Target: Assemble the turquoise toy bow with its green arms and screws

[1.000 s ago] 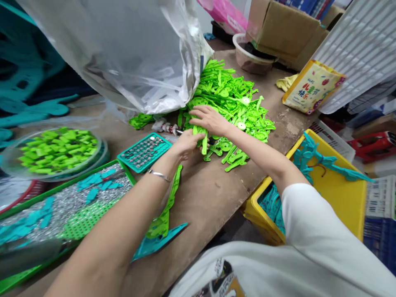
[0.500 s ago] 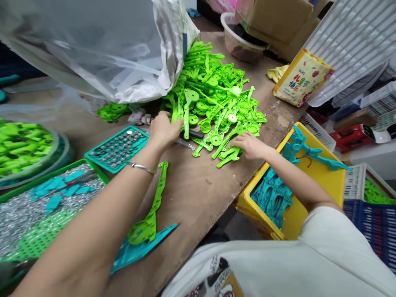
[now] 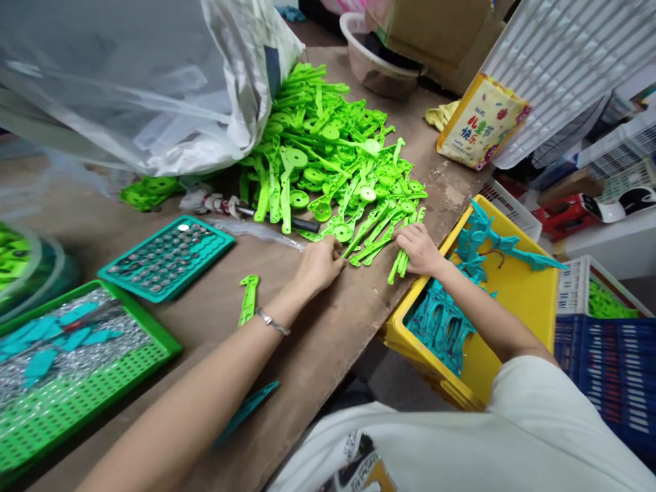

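Observation:
A big heap of bright green plastic parts [image 3: 333, 147] with round heads and long stems covers the back middle of the wooden table [image 3: 328, 328]. My right hand [image 3: 419, 247] is closed round a small bunch of these green parts at the heap's near right edge, by the table's edge. My left hand [image 3: 320, 263] rests at the heap's near edge, fingers curled and pinching a green part there. A single green part [image 3: 249, 299] lies on the bare wood beside my left forearm.
A yellow crate [image 3: 517, 307] with teal parts stands right of the table. A teal tray [image 3: 167, 258] of small metal discs and a green tray [image 3: 76, 362] lie left. A large clear bag [image 3: 138, 82], a bowl [image 3: 376, 65], cardboard and a printed packet [image 3: 479, 123] crowd the back.
My left hand moved from the heap's left side to its near edge. My right hand gathered a bunch of green parts and drew them toward the table's edge. The view shifted right.

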Demonstrator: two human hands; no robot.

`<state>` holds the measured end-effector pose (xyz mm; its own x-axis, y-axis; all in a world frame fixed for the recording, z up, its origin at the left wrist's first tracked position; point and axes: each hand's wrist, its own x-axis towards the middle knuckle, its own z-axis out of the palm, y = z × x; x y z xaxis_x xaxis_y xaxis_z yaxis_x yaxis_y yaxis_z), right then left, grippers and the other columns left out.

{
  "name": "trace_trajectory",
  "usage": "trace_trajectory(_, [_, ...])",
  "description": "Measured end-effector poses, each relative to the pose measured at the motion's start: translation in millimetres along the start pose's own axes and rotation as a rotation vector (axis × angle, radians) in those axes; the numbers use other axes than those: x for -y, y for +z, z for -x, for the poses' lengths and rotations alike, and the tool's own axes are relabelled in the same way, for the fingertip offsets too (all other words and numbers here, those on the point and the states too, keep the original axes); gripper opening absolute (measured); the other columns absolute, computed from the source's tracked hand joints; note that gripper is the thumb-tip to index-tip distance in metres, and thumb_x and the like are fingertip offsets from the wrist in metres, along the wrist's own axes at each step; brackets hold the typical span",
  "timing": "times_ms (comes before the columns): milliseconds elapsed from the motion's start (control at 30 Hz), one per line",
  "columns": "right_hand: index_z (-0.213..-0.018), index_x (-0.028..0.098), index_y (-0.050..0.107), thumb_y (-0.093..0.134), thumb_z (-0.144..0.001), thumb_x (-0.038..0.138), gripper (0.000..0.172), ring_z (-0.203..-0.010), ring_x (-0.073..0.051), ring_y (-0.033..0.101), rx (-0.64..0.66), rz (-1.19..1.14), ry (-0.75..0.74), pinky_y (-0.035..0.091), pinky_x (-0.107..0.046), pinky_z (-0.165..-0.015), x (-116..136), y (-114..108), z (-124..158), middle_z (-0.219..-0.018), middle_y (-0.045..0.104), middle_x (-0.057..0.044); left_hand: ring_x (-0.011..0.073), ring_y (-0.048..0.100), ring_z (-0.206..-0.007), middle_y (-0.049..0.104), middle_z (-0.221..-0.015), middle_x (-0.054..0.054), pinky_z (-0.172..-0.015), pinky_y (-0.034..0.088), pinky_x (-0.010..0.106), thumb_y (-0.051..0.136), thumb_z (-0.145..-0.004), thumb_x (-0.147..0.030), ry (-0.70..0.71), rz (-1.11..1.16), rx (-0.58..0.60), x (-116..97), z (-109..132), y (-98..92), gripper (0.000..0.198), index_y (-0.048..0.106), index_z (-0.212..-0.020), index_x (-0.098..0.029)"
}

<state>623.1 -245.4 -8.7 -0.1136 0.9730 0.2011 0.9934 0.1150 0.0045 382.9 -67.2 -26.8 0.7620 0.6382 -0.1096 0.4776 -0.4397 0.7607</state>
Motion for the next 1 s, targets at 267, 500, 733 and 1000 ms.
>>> trace_trajectory(267, [-0.111,0.015,0.062,0.044,-0.083,0.003,0.035,-0.093,-0.028,0.05,0.01,0.028,-0.045,0.036,-0.039,-0.083,1,24,-16,-0.1,0.066,-0.014,0.022,0.064,-0.079,0.069,-0.084,0.005,-0.08,0.05,0.034,0.064,-0.082,-0.032,0.17,-0.021,-0.196,-16,-2,-43.8,0.019,0.075,-0.093,-0.021])
trace_trajectory(500, [-0.094,0.02,0.062,0.049,-0.071,0.0,0.033,-0.11,-0.029,0.052,-0.06,-0.025,-0.095,0.041,-0.042,-0.093,-13,15,-7,-0.118,0.064,-0.014,0.0252,0.06,-0.101,0.064,-0.103,0.009,-0.092,0.049,0.043,0.06,-0.091,-0.032,0.203,-0.251,-0.636,24,-4,-92.9,0.024,0.071,-0.107,-0.019])
trace_trajectory(733, [-0.096,0.02,0.057,0.046,-0.079,0.001,0.028,-0.097,-0.027,0.056,-0.032,-0.069,-0.172,0.045,-0.041,-0.091,-13,28,-17,-0.099,0.065,-0.013,0.0311,0.059,-0.121,0.062,-0.128,0.005,-0.085,0.04,0.048,0.042,-0.1,-0.054,0.038,-0.405,-0.518,48,-3,-94.4,0.053,0.065,-0.129,-0.017])
trace_trajectory(1000, [-0.114,0.018,0.061,0.046,-0.071,-0.004,0.05,-0.102,-0.026,0.062,-0.122,-0.192,-0.084,0.052,-0.037,-0.088,-20,23,-5,-0.106,0.065,-0.013,0.0214,0.062,-0.105,0.067,-0.117,0.008,-0.086,0.047,0.035,0.047,-0.104,-0.045,0.223,-0.458,-0.565,16,0,-74.5,0.039,0.067,-0.118,-0.015])
